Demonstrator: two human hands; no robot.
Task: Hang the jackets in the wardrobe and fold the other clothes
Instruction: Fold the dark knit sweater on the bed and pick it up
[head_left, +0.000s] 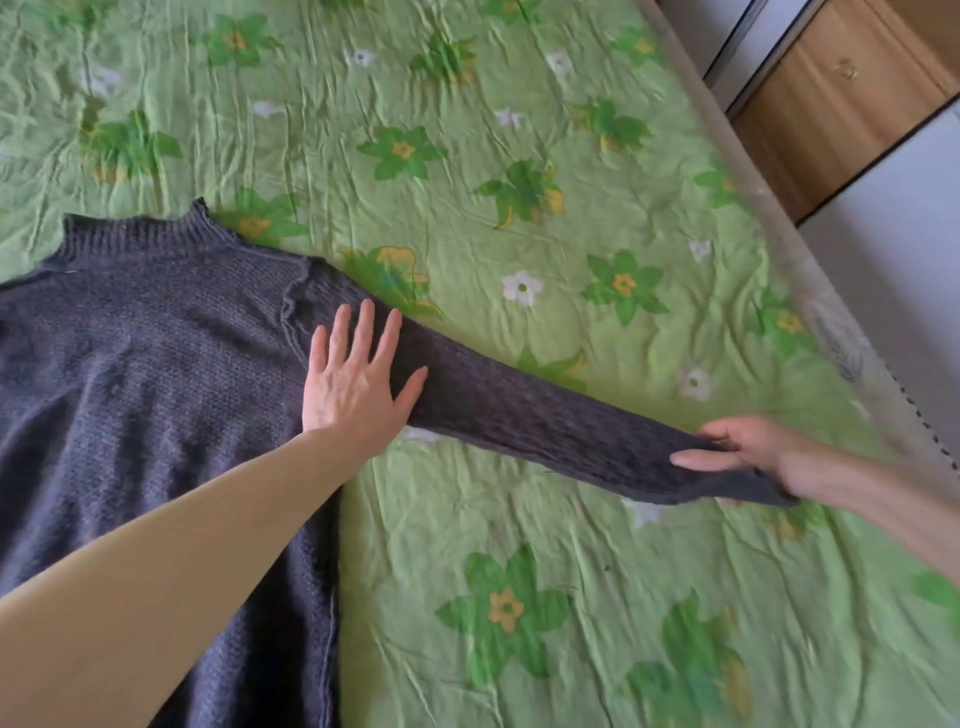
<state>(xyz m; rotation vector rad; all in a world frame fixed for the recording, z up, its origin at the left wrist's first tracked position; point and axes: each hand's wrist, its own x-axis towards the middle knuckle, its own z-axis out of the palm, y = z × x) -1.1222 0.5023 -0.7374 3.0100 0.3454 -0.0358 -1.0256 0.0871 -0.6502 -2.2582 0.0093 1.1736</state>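
the dark sweater (156, 374) is lying flat on the bed (519, 545). the left hand (353, 384) is pressing flat at the shoulder (likely pinning it), while the right hand (748, 452) is pinching the sleeve (519, 410) cuff, stretching it out, probably for folding inward.

Left hand (358, 384) flat, right hand (753, 457) pinching

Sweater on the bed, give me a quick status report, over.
Left hand flat, pressing the sweater at the shoulder seam. Right hand gripping the cuff, sleeve stretched out straight. Sweater flat on green bedspread, not yet folded. Nothing in the way.
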